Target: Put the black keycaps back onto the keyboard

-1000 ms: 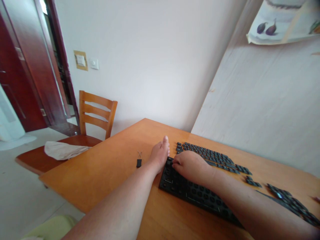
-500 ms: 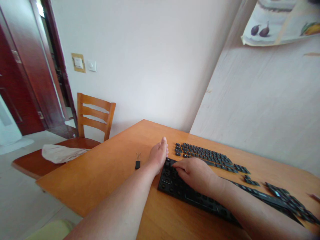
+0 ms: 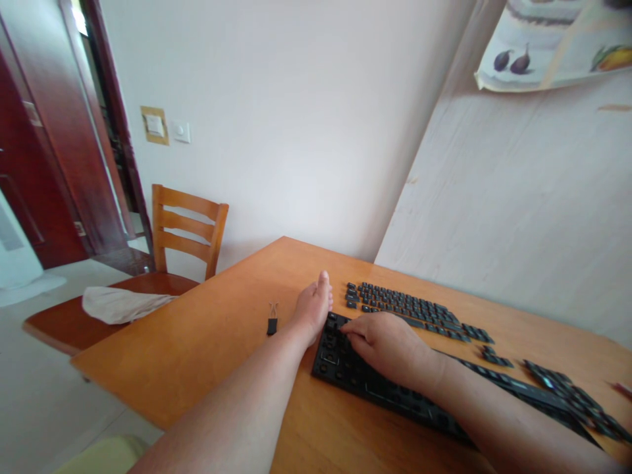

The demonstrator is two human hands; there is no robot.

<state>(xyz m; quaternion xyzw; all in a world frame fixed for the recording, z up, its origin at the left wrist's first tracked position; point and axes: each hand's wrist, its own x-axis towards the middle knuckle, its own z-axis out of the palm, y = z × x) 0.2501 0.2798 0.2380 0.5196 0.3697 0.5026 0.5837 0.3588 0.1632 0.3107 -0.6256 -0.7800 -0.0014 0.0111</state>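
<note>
A black keyboard [image 3: 345, 372] lies across the wooden table [image 3: 207, 342], its sockets bare at the left end. My left hand [image 3: 313, 308] rests on its edge against the keyboard's left end, fingers stretched out and together. My right hand [image 3: 390, 345] lies on the keyboard's upper left part with its fingers curled down onto the sockets; what the fingertips pinch is hidden. Rows of loose black keycaps [image 3: 405, 306] are laid out on the table just beyond the keyboard.
A black binder clip [image 3: 271, 322] lies left of my left hand. More keycaps [image 3: 567, 388] sit at the right. A wooden chair [image 3: 185, 227] stands at the table's far left, with a pale cloth [image 3: 118, 304] on a seat beside it. Walls close the back and right.
My right hand has slid slightly toward me along the keyboard's left end, and the view has shifted a little. My left hand has stayed in place.
</note>
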